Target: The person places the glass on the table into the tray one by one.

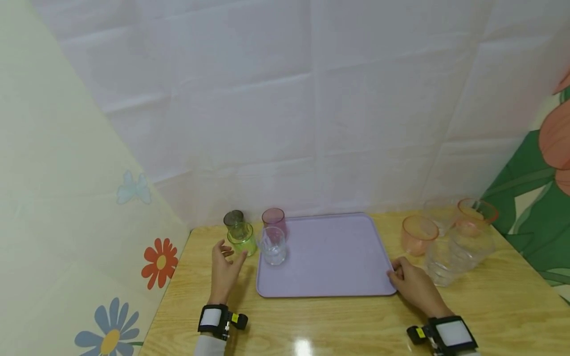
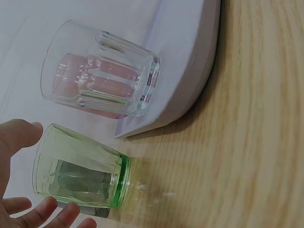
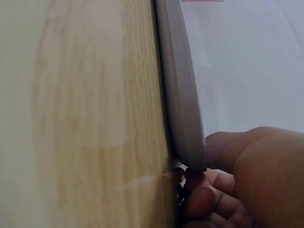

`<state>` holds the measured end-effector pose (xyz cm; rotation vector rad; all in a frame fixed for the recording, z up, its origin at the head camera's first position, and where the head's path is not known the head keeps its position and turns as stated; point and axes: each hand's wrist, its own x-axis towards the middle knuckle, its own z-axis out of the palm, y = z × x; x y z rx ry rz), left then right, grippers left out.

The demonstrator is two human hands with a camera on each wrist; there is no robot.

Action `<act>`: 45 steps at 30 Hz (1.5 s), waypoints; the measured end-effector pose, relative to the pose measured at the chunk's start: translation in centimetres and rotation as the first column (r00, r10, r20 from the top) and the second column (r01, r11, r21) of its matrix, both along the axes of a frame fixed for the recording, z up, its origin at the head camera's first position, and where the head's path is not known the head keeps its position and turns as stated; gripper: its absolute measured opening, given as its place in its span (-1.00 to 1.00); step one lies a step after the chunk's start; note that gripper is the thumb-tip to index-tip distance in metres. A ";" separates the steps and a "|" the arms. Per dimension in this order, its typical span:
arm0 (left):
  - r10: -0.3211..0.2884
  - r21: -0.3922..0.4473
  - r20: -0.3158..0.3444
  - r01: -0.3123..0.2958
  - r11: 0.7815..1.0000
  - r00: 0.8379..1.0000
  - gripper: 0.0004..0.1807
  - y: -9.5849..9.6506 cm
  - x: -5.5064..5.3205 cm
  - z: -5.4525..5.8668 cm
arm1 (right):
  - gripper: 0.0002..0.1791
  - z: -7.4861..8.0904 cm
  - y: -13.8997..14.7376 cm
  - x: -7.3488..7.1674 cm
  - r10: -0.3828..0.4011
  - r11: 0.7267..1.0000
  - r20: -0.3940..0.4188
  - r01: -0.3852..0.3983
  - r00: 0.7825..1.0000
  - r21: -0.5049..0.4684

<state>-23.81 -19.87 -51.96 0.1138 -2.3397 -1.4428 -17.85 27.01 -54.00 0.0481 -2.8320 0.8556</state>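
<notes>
My left hand (image 1: 224,267) is beside a green glass (image 1: 245,243), thumb and fingers spread apart. In the left wrist view the thumb and fingers lie either side of that glass (image 2: 78,166), with no clear grip on it. Behind it stands a dark grey-green glass (image 1: 234,221). On the left part of a lilac tray (image 1: 329,257) are a clear glass (image 1: 273,249) and a pink-purple glass (image 1: 273,220). My right hand (image 1: 414,284) pinches the tray's near right corner; in the right wrist view the thumb is against the rim (image 3: 190,118) and fingers are curled below.
To the right of the tray stand an orange glass (image 1: 417,237), another orange-rimmed one (image 1: 476,215) and several clear glasses (image 1: 441,264), partly overlapping. The wooden table (image 1: 356,326) meets a white sheet (image 1: 249,123) at the back. Printed flower cloths hang at both sides.
</notes>
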 end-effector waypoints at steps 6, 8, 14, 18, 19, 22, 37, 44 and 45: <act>0.032 -0.007 0.010 -0.032 0.999 0.999 -0.13 0.0 -0.6 -0.1 | -0.79 -0.2 0.0 -0.1 -0.001 1.000 0.003 0.001 1.000 -0.007; 0.033 -0.005 0.016 -0.032 0.999 0.999 -0.12 0.1 -0.8 -0.2 | -0.79 -0.2 0.0 0.0 -0.003 1.000 0.007 0.003 1.000 -0.009; 0.017 0.021 0.032 -0.018 1.000 0.999 -0.08 0.2 -1.4 -0.5 | -0.78 0.1 0.0 0.0 -0.004 1.000 0.013 0.004 1.000 -0.005; 0.013 0.038 0.052 -0.015 0.999 0.999 -0.05 0.3 -1.8 -0.9 | -0.77 0.2 0.0 0.0 0.007 1.000 0.011 -0.007 1.000 -0.009; 0.012 0.047 0.056 -0.015 0.999 0.998 -0.04 0.3 -1.9 -0.9 | -0.77 0.2 0.0 0.0 0.006 1.000 0.010 -0.006 1.000 -0.010; 0.012 0.054 0.062 -0.016 0.998 0.998 -0.03 0.5 -2.2 -1.1 | -0.78 0.2 0.0 0.0 0.002 1.000 0.010 -0.002 1.000 -0.005; -0.015 0.070 0.067 0.011 0.998 0.998 0.01 0.9 -3.6 -1.3 | -0.79 0.0 0.0 0.0 -0.007 1.000 0.006 0.007 1.000 -0.005; -0.015 0.087 0.087 0.007 0.996 0.996 0.10 0.9 -4.4 -1.3 | -0.80 -0.4 0.1 -0.2 -0.011 1.000 -0.007 0.011 1.000 -0.003; -0.014 0.093 0.092 0.006 0.996 0.996 0.10 0.9 -4.4 -1.3 | -0.80 -0.4 0.1 -0.2 -0.010 1.000 -0.006 0.010 1.000 -0.003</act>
